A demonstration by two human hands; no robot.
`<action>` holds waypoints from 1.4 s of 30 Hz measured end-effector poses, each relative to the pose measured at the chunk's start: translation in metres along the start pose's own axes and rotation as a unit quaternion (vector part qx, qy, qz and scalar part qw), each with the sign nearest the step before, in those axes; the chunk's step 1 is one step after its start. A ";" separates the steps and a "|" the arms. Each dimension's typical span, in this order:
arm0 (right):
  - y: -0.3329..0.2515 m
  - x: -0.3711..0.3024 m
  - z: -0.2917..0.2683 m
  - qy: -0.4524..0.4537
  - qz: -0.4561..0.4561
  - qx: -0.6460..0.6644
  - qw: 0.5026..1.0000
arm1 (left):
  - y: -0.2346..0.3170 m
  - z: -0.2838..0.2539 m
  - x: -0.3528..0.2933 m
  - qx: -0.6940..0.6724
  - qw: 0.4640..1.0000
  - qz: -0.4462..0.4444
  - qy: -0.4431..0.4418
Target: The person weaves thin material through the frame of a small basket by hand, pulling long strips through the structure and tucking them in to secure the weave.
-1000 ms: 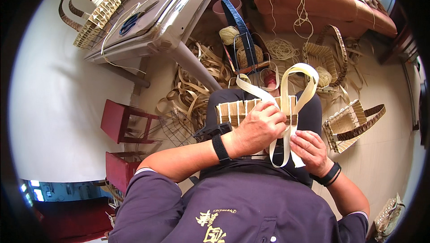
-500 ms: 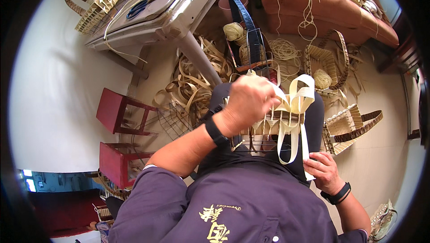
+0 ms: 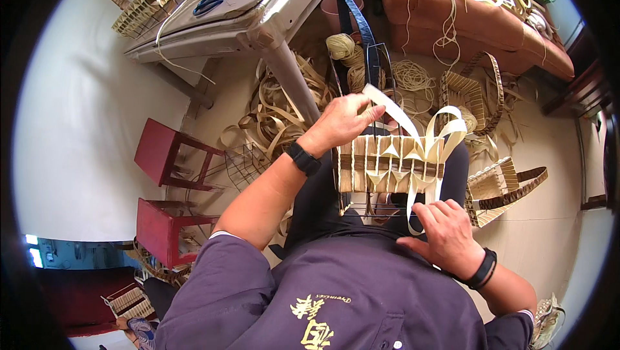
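Observation:
A half-woven basket point(image 3: 352, 164) with a dark wire frame rests on my lap. Its side carries brown bands crossed by cream cords and small folded cream triangles. Cream flat strips point(image 3: 454, 129) loop up from its right end, and others hang below. Above the basket, my left hand point(image 3: 345, 121) pinches the end of one cream strip point(image 3: 395, 111), which slants down to the weave. At the basket's lower right, my right hand point(image 3: 447, 234) has its thumb apart from its fingers. Its fingertips lie by a hanging strip; whether they press on it is hard to see.
A grey table point(image 3: 213, 27) with blue-handled scissors point(image 3: 213, 1) stands at the far left. Red stools point(image 3: 158, 153) are at left. Heaped brown strips point(image 3: 265, 117), balls of cord point(image 3: 340, 46) and handled baskets point(image 3: 497, 188) lie on the floor. A brown sofa point(image 3: 465, 24) holds more strips.
My left hand has moved left and slightly up, drawing a strip out from the basket. My right hand has let go of the hanging strip and moved left toward the basket's lower edge.

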State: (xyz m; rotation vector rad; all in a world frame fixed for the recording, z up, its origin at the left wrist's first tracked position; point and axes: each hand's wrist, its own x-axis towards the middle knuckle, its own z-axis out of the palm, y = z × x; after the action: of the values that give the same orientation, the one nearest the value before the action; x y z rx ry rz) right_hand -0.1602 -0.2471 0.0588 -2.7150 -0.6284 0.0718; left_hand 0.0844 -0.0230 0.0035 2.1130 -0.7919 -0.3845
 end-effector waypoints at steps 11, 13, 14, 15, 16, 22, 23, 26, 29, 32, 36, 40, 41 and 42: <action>0.024 -0.006 0.014 -0.101 -0.140 0.108 0.979 | 0.075 0.029 -0.048 0.171 0.931 0.246 -0.211; 0.031 -0.015 0.004 -0.151 -0.166 0.211 0.951 | 0.074 0.050 -0.067 0.088 0.917 0.357 -0.155; 0.032 -0.013 -0.010 -0.170 -0.152 0.267 0.936 | 0.069 0.062 -0.073 0.114 0.916 0.350 -0.160; 0.033 -0.012 -0.024 -0.189 -0.137 0.322 0.918 | 0.059 0.067 -0.077 0.169 0.889 0.402 -0.139; 0.036 -0.016 -0.032 -0.188 -0.090 0.377 0.902 | 0.060 0.071 -0.080 0.184 0.896 0.377 -0.142; 0.040 -0.008 -0.019 0.006 0.112 0.361 0.926 | 0.086 0.076 -0.088 0.210 0.896 0.364 -0.141; 0.039 -0.002 -0.016 0.021 0.100 0.339 0.935 | 0.092 0.076 -0.089 0.162 0.917 0.326 -0.164; 0.039 0.018 -0.022 -0.069 -0.087 0.140 0.984 | 0.117 0.069 -0.105 -0.034 0.943 0.304 -0.132; 0.042 0.022 -0.019 -0.091 -0.120 0.105 0.983 | 0.118 0.066 -0.099 -0.151 0.935 0.284 -0.146; 0.048 0.018 -0.018 -0.065 -0.180 0.225 0.955 | 0.102 0.061 -0.090 -0.171 0.942 0.269 -0.103; 0.049 0.020 -0.027 -0.189 -0.159 0.231 0.941 | 0.061 0.080 -0.086 -0.049 0.949 0.306 -0.051; 0.053 0.026 -0.012 -0.204 -0.257 0.301 0.895 | 0.047 0.102 -0.089 0.085 0.925 0.369 -0.028; 0.052 0.032 -0.012 -0.199 -0.317 0.316 0.872 | 0.046 0.103 -0.090 0.150 0.909 0.387 -0.030; 0.047 0.028 -0.021 -0.214 -0.176 0.400 0.873 | 0.044 0.103 -0.093 0.178 0.903 0.391 -0.020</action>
State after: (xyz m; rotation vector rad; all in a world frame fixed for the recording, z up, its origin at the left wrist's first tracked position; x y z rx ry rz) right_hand -0.1131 -0.2807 0.0627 -1.7510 -0.9467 0.6914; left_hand -0.0568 -0.0439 -0.0247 1.8966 -1.7410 0.1678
